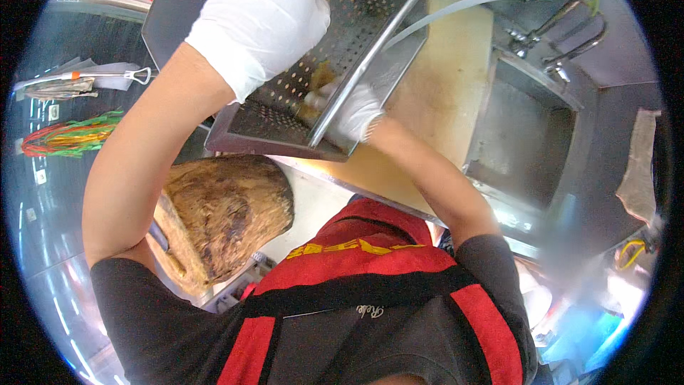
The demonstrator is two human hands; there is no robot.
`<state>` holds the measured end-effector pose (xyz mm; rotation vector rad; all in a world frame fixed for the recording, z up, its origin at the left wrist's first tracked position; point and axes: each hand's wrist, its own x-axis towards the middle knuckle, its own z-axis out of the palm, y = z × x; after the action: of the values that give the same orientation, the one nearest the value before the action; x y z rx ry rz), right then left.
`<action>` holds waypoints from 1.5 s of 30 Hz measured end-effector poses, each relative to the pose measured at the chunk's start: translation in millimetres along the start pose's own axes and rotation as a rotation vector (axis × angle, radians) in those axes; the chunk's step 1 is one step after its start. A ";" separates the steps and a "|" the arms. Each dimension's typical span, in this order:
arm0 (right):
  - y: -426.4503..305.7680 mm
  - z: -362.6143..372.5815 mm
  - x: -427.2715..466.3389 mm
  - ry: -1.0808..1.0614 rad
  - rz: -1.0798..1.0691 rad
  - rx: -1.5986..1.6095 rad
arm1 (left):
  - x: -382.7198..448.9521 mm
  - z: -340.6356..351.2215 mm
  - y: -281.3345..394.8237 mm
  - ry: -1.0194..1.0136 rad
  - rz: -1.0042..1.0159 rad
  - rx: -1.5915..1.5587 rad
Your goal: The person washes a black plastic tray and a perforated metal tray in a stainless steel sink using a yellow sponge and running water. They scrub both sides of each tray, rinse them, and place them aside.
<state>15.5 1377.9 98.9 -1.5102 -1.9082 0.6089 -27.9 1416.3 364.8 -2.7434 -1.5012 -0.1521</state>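
Note:
A perforated stainless steel container [352, 27] stands tilted before me, with a metal rod [368, 67] across its opening. Over its left side lies my left hand [262, 21] in a white glove, thumb on the inner side; the fingertips are hidden at the top of the view. It appears to grip the container's wall. My right hand [352, 109], also gloved and blurred, reaches under the rod into the container. Its fingers close around a soft yellow-brown piece [323, 76], perhaps a scrubbing pad, against the perforated wall.
Beneath the container is a stained pale board [454, 48]. To the right are a metal sink [523, 128], taps [558, 64] and a pale hose [459, 10] running into the container. A thick wooden block [230, 214] stands lower left. Coloured ties [75, 133] hang at far left.

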 end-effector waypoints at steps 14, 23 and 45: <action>12.0 19.9 14.2 -0.217 -0.166 -0.455 | -8.9 5.9 10.6 0.162 0.262 -0.171; 7.7 24.3 29.5 -0.524 -0.228 -0.252 | -8.1 9.6 -28.9 0.124 0.343 -0.067; 184.0 -122.8 -95.2 0.404 0.785 -0.052 | 152.2 29.3 110.2 0.029 0.621 0.095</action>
<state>243.4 1326.6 40.3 -2.2195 -1.0008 0.5172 148.5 1486.2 353.5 -2.9492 -0.5742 -0.1043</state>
